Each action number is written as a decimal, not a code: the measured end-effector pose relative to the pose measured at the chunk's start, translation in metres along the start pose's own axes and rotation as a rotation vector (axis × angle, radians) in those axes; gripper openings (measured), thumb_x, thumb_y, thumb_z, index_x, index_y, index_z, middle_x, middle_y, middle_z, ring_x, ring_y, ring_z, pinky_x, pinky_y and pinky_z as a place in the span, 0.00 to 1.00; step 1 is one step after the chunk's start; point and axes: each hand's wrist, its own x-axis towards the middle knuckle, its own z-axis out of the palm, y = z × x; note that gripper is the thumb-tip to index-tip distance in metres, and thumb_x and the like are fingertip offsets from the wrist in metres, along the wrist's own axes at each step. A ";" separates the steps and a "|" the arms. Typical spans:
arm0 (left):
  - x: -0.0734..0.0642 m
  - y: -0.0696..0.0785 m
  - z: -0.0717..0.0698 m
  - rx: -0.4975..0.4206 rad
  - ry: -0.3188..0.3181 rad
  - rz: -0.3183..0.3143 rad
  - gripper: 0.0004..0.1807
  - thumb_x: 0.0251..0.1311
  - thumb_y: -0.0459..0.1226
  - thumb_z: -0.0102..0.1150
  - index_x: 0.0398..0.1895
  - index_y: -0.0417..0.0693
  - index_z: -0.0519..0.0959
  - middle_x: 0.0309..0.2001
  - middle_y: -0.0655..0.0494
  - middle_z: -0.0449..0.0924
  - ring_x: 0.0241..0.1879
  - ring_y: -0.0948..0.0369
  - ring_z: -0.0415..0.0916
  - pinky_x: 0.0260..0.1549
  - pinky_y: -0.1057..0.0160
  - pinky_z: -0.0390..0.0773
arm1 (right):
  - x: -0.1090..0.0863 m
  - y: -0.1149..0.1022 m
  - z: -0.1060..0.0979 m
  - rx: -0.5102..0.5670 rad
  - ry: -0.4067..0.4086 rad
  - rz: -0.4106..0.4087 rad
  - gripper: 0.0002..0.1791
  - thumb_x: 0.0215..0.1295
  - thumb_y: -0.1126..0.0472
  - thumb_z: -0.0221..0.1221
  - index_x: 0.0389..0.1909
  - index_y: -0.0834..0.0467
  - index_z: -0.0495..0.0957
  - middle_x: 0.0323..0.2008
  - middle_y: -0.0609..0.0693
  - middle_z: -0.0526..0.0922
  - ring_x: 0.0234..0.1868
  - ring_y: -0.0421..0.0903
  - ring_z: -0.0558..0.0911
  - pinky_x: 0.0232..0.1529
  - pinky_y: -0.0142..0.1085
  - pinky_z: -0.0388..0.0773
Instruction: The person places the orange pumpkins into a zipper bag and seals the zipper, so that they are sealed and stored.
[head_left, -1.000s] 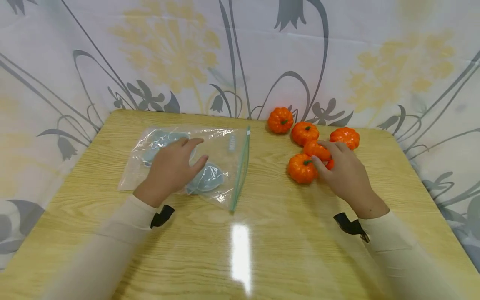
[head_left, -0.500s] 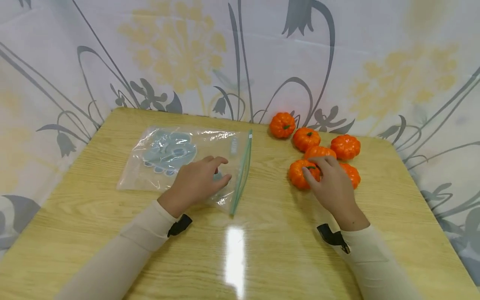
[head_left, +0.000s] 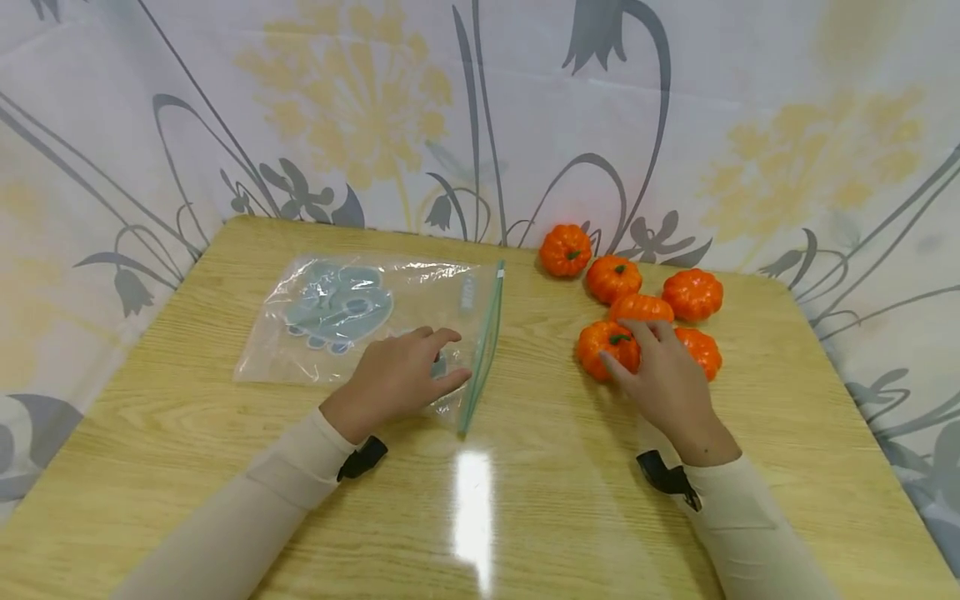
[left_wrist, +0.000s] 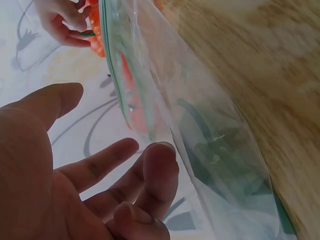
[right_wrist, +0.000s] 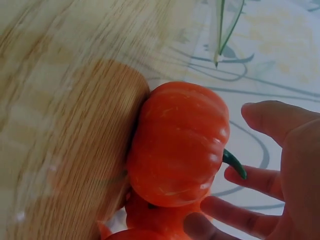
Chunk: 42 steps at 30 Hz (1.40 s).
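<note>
A clear zip bag (head_left: pixel 438 292) with a green zip edge and pale blue print lies flat on the left half of the table. Over its near right part hovers my left hand (head_left: pixel 401 371), fingers loosely bent and holding nothing; the left wrist view shows the bag (left_wrist: pixel 220 135) just beyond the fingertips. On the right, my right hand (head_left: pixel 667 383) is spread above the nearest small orange pumpkin (head_left: pixel 600 350). In the right wrist view this pumpkin (right_wrist: pixel 180 145) with its green stem sits between thumb and fingers without a grip; light contact I cannot tell.
Several more orange pumpkins cluster behind and beside it: one at the back (head_left: pixel 566 250), another at the far right (head_left: pixel 693 294), one partly behind my right hand (head_left: pixel 701 350). The wooden table (head_left: pixel 570 500) meets a flower-patterned cloth (head_left: pixel 337 125) along its back edge.
My left hand has moved right and nearer over the bag, toward its zip edge. My right hand has drawn slightly back toward me, onto the nearest pumpkin. The view has shifted a little.
</note>
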 end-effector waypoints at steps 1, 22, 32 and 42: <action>0.000 -0.001 0.001 0.002 0.001 0.003 0.32 0.66 0.61 0.55 0.65 0.54 0.74 0.48 0.53 0.83 0.32 0.63 0.80 0.20 0.66 0.72 | 0.000 0.000 0.000 -0.006 -0.006 -0.002 0.32 0.67 0.47 0.61 0.65 0.63 0.71 0.55 0.68 0.72 0.43 0.61 0.78 0.37 0.55 0.77; -0.001 -0.002 0.012 0.050 -0.133 0.003 0.40 0.62 0.69 0.50 0.69 0.57 0.71 0.62 0.43 0.76 0.30 0.53 0.81 0.25 0.58 0.76 | 0.005 0.005 0.009 -0.011 -0.140 0.038 0.38 0.68 0.40 0.59 0.69 0.60 0.66 0.60 0.67 0.69 0.47 0.63 0.79 0.43 0.60 0.78; -0.001 -0.001 0.022 0.041 -0.166 0.009 0.42 0.60 0.69 0.53 0.71 0.57 0.69 0.51 0.48 0.72 0.22 0.57 0.71 0.21 0.60 0.71 | 0.004 0.005 0.008 -0.002 -0.166 0.046 0.39 0.69 0.39 0.58 0.70 0.60 0.64 0.61 0.68 0.68 0.45 0.64 0.79 0.42 0.61 0.78; -0.001 -0.001 0.022 0.046 -0.157 0.030 0.39 0.61 0.66 0.54 0.70 0.56 0.71 0.47 0.49 0.71 0.21 0.57 0.70 0.18 0.62 0.68 | 0.004 0.002 0.011 0.012 -0.156 0.024 0.38 0.69 0.40 0.59 0.70 0.59 0.64 0.62 0.68 0.67 0.45 0.65 0.79 0.43 0.60 0.78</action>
